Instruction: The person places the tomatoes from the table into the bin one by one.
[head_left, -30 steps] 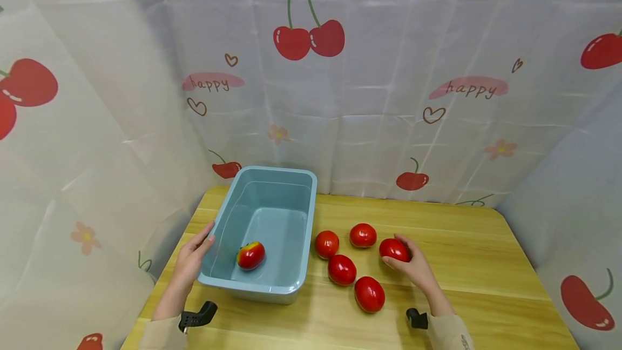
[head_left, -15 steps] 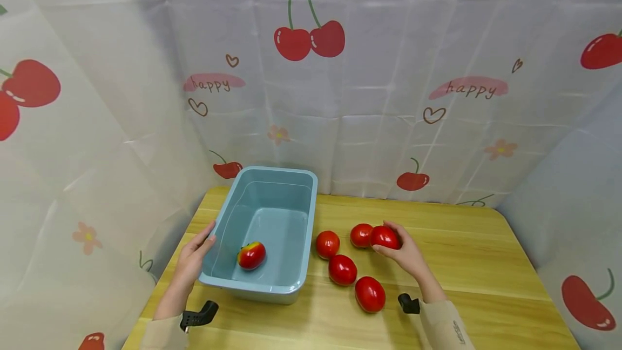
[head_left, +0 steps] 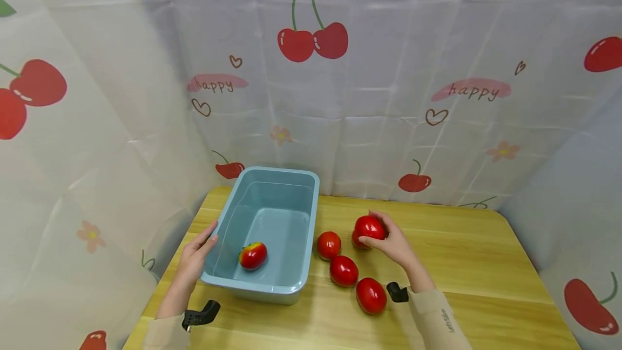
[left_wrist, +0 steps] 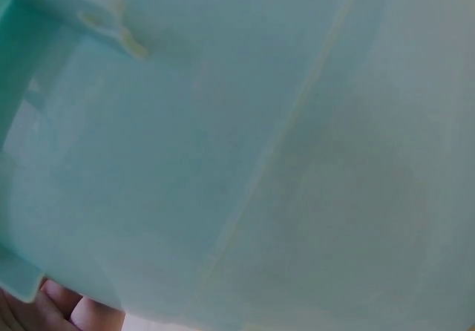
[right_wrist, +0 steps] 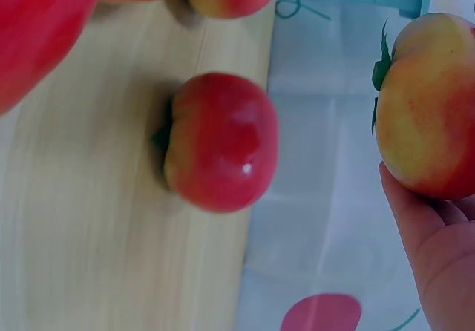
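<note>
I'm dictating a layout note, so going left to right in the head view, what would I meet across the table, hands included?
Left hand, light-blue plastic tub with a yellow-topped tomato inside, tomato nearest the tub, second tomato slightly nearer the camera, held tomato, right hand.

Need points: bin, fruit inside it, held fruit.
Bin (head_left: pixel 286 231): head view, bare floor inside.
Fruit inside it (head_left: pixel 253 256): head view, middle of its red skin.
Held fruit (right_wrist: pixel 427 112): right wrist view, yellowish skin facing the camera.
</note>
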A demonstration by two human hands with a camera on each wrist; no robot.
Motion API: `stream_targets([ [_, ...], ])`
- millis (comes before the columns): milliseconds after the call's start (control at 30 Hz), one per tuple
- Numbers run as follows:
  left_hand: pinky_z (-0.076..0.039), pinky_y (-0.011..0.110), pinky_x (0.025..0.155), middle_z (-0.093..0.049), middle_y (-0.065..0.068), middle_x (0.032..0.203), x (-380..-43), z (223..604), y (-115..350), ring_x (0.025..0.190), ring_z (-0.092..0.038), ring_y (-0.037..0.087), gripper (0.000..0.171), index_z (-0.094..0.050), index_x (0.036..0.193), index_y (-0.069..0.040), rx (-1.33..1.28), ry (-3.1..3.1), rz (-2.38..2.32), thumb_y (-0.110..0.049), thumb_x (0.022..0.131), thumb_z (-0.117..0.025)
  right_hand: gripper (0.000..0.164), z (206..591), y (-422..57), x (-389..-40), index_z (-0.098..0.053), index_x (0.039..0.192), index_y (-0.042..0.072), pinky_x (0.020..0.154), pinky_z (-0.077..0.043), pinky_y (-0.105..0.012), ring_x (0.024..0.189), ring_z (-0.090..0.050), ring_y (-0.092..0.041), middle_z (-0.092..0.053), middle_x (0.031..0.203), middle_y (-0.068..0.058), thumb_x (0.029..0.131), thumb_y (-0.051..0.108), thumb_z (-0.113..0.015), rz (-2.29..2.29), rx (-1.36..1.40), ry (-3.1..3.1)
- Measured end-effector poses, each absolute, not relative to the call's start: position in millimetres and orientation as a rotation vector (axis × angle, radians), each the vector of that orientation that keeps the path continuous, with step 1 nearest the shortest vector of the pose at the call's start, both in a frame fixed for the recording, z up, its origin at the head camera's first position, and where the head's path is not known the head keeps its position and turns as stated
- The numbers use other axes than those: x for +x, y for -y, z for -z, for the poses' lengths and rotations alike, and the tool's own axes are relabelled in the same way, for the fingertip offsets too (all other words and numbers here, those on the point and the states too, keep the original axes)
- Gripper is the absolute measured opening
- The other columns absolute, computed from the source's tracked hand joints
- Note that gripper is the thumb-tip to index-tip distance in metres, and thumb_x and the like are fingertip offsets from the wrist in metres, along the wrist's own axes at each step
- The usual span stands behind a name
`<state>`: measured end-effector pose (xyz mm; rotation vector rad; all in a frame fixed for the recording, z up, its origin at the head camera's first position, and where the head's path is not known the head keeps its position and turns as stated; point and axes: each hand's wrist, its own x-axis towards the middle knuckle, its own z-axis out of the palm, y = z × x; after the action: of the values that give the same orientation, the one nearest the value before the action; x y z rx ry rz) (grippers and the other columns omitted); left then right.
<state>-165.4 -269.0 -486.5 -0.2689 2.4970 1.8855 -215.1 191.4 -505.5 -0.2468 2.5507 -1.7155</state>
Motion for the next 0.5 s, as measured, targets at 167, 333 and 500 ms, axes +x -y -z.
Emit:
stream_targets([
  [167, -0.019, 0.053, 0.109, -0.028, 0.009, 0.151, -165, 487, 269, 0.138, -0.023, 0.03, 0.055, -0.035, 0.146, -0.013, -0.276, -2.49, -1.884, -0.035, 0.098, -0.049, 0.07, 478, -171, -207, -0.039, 0.14, 0.003, 0.095, -0.041, -0.054, 0.119, -0.045, -0.04, -0.043, 0.137, -0.02, 0.08, 0.013, -0.075, 1.703, -0.267, -2.54],
  [333, -0.019, 0.053, 0.109, -0.028, 0.008, 0.151, -165, 487, 269, 0.138, -0.022, 0.03, 0.056, -0.035, 0.147, -0.013, -0.27, -2.492, -1.887, -0.035, 0.098, -0.049, 0.072, 485, -160, -215, -0.04, 0.14, 0.01, 0.093, -0.043, -0.051, 0.119, -0.045, -0.037, -0.045, 0.137, -0.016, 0.079, 0.022, -0.077, 1.727, -0.303, -2.52],
  [500, -0.019, 0.054, 0.109, -0.028, 0.009, 0.151, -165, 487, 269, 0.138, -0.023, 0.031, 0.055, -0.035, 0.147, -0.013, -0.266, -2.493, -1.889, -0.034, 0.098, -0.049, 0.072, 483, -146, -220, -0.043, 0.138, 0.016, 0.091, -0.045, -0.05, 0.117, -0.046, -0.033, -0.046, 0.135, -0.008, 0.077, 0.029, -0.078, 1.749, -0.349, -2.51],
])
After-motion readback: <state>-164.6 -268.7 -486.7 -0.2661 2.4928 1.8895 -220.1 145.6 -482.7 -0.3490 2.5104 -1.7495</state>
